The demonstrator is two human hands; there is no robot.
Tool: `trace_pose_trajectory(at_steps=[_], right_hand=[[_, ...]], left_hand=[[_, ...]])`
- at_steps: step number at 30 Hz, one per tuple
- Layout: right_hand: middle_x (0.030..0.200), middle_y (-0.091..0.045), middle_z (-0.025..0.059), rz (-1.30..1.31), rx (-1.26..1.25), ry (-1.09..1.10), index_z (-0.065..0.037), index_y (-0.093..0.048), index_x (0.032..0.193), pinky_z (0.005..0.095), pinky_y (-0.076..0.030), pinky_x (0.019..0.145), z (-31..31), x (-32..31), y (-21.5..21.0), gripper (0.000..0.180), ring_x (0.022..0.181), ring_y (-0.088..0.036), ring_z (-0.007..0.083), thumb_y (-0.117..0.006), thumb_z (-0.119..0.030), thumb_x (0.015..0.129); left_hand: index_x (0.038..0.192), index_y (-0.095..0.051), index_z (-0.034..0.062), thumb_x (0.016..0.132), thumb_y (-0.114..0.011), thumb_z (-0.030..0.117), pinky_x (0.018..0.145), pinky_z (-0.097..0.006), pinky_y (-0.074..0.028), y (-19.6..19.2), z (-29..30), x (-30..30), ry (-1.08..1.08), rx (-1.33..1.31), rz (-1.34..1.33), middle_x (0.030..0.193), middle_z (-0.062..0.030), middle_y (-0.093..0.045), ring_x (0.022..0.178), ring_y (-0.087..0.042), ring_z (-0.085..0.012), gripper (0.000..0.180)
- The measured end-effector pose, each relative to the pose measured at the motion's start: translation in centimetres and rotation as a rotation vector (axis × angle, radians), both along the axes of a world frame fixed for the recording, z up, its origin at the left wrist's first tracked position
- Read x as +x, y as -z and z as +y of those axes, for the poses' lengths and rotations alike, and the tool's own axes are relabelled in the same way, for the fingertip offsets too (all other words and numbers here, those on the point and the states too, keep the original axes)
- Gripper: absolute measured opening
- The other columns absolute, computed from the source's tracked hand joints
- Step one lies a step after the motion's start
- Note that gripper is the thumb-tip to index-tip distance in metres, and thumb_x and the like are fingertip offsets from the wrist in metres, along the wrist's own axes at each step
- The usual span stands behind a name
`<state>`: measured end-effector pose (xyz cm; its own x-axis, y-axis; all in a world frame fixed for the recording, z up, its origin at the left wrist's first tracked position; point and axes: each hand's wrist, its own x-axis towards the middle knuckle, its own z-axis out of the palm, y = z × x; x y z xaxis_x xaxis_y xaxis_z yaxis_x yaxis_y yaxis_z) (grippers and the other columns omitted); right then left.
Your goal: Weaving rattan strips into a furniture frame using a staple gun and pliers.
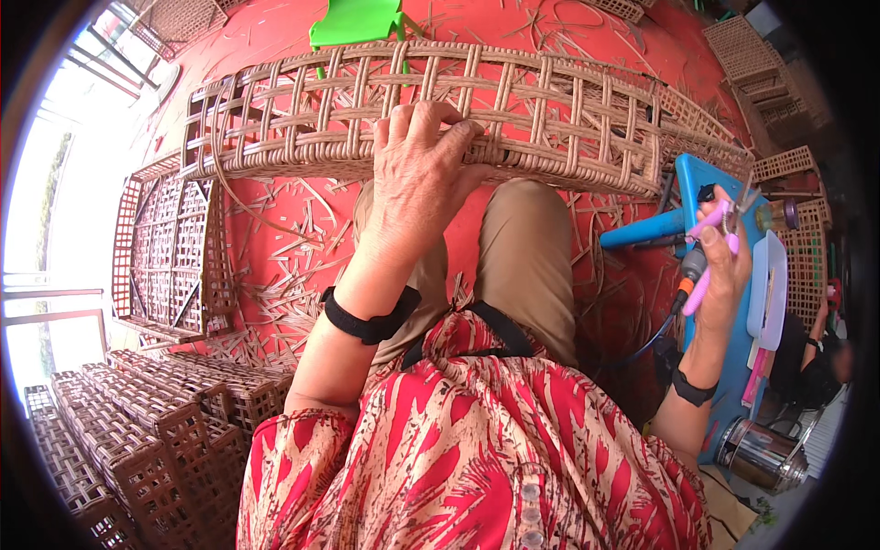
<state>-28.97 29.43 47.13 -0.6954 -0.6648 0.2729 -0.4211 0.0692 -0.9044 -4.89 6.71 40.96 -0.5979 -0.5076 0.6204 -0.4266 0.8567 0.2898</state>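
The woven frame lies across the knees, a stool at its right.

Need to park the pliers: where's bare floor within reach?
Mostly crowded. The barest red floor lies between the flat panel and the left knee, though strewn with cane scraps. The blue stool beside the right hand is cluttered.

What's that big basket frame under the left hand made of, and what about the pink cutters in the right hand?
The basket frame looks like woven rattan or cane: tan, matte strands in an open lattice, with loose ends. The left hand grips its rim. The pink cutters in the right hand seem to have glossy plastic handles; the small tips look metallic, though hard to tell.
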Motion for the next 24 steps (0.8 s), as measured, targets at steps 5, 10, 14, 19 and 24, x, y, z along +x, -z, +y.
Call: trace_pose_trajectory(at_steps=[5,10,14,19,24], right_hand=[[0.105,-0.054,0.0073,-0.021,-0.022,0.233,0.004,-0.049,0.129,0.0269,-0.041,0.086,3.4,-2.0,2.0,0.057,0.094,-0.051,0.0120,-0.066,-0.026,0.084],[0.099,-0.055,0.0063,-0.059,0.042,0.345,0.005,-0.050,0.127,0.0248,-0.040,0.073,6.6,-3.7,3.1,0.054,0.081,-0.049,0.0095,-0.066,-0.026,0.085],[0.091,-0.053,0.0081,0.029,0.141,0.584,0.005,-0.052,0.126,0.0265,-0.041,0.068,9.6,-6.9,4.0,0.065,0.085,-0.049,0.0152,-0.067,-0.040,0.082],[0.088,-0.052,0.0067,-0.042,0.245,0.683,0.006,-0.057,0.117,0.0233,-0.039,0.063,13.5,-9.7,4.4,0.064,0.078,-0.048,0.0112,-0.070,-0.043,0.078],[0.084,-0.053,0.0078,0.072,0.438,0.812,0.005,-0.063,0.100,0.0304,-0.041,0.066,15.5,-11.5,5.7,0.058,0.074,-0.050,0.0155,-0.068,-0.049,0.077]], left_hand=[[0.097,-0.065,0.0125,0.063,-0.078,0.028,0.083,-0.041,-0.036,0.8,0.0,0.0,0.017,0.015,0.047,0.098,-0.0045,-0.052,0.097,-0.050,-0.0244,0.040],[0.095,-0.066,0.0136,0.062,-0.078,0.027,0.080,-0.039,-0.035,1.8,-0.4,0.1,0.073,-0.036,0.116,0.094,-0.0031,-0.052,0.092,-0.051,-0.0221,0.038],[0.096,-0.066,0.0146,0.065,-0.078,0.027,0.080,-0.038,-0.035,2.2,0.1,0.2,0.043,-0.061,0.124,0.092,-0.0031,-0.052,0.091,-0.050,-0.0217,0.036],[0.096,-0.067,0.0154,0.067,-0.078,0.026,0.081,-0.038,-0.035,3.2,0.8,0.0,0.011,-0.071,0.146,0.091,-0.0032,-0.051,0.089,-0.049,-0.0214,0.033],[0.099,-0.066,0.0157,0.065,-0.078,0.026,0.084,-0.038,-0.034,3.6,1.5,0.0,0.016,-0.131,0.147,0.095,-0.0024,-0.051,0.091,-0.049,-0.0223,0.037]])
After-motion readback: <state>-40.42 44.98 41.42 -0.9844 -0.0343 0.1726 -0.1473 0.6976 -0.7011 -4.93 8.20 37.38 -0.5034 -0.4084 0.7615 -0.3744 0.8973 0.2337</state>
